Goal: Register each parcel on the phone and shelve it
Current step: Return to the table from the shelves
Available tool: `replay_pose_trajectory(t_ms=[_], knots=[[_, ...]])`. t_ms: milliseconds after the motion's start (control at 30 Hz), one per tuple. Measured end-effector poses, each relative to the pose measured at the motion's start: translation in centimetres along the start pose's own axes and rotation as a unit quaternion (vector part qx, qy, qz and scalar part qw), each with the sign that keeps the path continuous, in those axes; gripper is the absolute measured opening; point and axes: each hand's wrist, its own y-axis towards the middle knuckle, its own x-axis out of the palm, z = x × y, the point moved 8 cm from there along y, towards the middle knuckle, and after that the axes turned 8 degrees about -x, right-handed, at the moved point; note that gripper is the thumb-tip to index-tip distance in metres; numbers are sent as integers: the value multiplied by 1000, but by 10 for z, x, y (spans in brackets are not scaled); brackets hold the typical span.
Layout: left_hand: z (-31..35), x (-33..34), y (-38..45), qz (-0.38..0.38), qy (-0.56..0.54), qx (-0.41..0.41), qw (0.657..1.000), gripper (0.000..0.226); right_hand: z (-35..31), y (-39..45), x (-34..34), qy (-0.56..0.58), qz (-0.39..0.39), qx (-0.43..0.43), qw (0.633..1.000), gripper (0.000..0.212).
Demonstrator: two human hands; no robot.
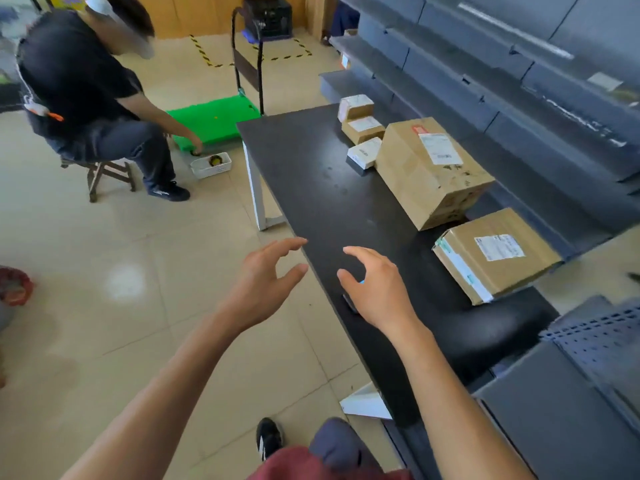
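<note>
1. Bare fingers on both hands were spread and loosely curved, holding nothing: left hand (263, 282) off the table edge, right hand (377, 289) hovering over the phone (349, 303).
2. Phone lay flat on the table (311, 188), probably about to be grabbed.
3. Parcels (429, 168) waited along the far side, right beside the shelves (519, 98), labels up for scanning I guess.

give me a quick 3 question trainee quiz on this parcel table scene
1. How many parcels lie on the black table?
2. True or false: the left hand grips a parcel.
3. Which sits nearest the right hand? A) the large cardboard box B) the taped cardboard box C) the green cart

Key: 1. Five: two cardboard boxes plus three small parcels at the far end. 2. False, both hands are open and hold nothing. 3. B.
</note>
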Motion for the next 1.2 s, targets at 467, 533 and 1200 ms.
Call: replay_pose_trajectory(t_ms=[467, 533, 1200], knots=[[51, 101, 147, -175, 46, 62, 982, 40, 135, 58, -24, 33, 83, 183, 979, 43], [57, 111, 160, -190, 44, 66, 979, 40, 148, 64, -25, 30, 90, 205, 974, 44], [78, 239, 249, -418, 113, 154, 888, 40, 241, 48, 44, -2, 115, 430, 895, 51]])
